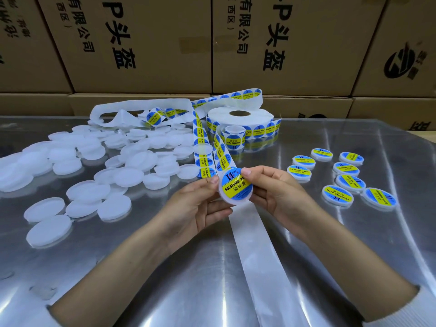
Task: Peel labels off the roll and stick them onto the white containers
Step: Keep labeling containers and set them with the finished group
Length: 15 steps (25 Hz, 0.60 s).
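Item in hand: one white container (232,197), round and flat, held up over the counter (306,256) in front of the label roll (240,116). A blue-and-yellow label (236,185) lies on its face; I cannot tell whether it is fully pressed down.

Left hand (200,206): fingers curled under the container's near-left edge, thumb on its rim.
Right hand (276,192): thumb tip at the label's upper edge, fingers cupped behind the container's right side.

Step, as I judge it: sticking, at the smoothing stage.

Stock, placed from the roll:
- Unlabelled containers (132,159), a loose heap, to its left and nearer me.
- Labelled containers (339,175), set out in a group, to its right and nearer me.
- Label strip (203,147), running from the roll toward my hands.
- Bare backing strip (257,244), trailing from under the container toward me.
- Cartons (141,43), stacked behind it.

Next move, as I judge it: rub the label flat, set this piece with the labelled group, take a bare container from the heap, and peel the next label.
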Tool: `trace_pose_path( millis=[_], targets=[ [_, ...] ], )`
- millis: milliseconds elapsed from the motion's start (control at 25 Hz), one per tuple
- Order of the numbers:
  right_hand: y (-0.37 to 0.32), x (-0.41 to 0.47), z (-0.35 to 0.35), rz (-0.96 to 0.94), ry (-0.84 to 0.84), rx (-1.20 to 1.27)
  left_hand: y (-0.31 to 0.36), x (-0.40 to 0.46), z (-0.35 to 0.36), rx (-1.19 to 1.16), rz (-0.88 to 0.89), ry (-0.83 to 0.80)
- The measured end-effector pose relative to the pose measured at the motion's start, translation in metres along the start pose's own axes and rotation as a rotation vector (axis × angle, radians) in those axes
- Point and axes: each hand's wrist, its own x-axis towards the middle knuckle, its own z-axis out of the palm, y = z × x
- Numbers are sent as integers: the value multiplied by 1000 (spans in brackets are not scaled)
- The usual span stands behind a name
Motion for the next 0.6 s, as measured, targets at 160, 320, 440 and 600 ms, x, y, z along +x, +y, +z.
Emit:
trace_pose_path(
  millis=[160,320,440,600],
  targets=[
    [1,0,0,-1,-7,-18,0,-1,1,-7,-15,5],
    [0,0,1,-17,-3,-12,0,-2,2,-25,-22,11],
    [1,0,2,-36,18,-10,0,-2,3,-35,-22,14],
    [3,1,6,-149,38,-31,0,-2,5,-63,-8,24]
  ],
)
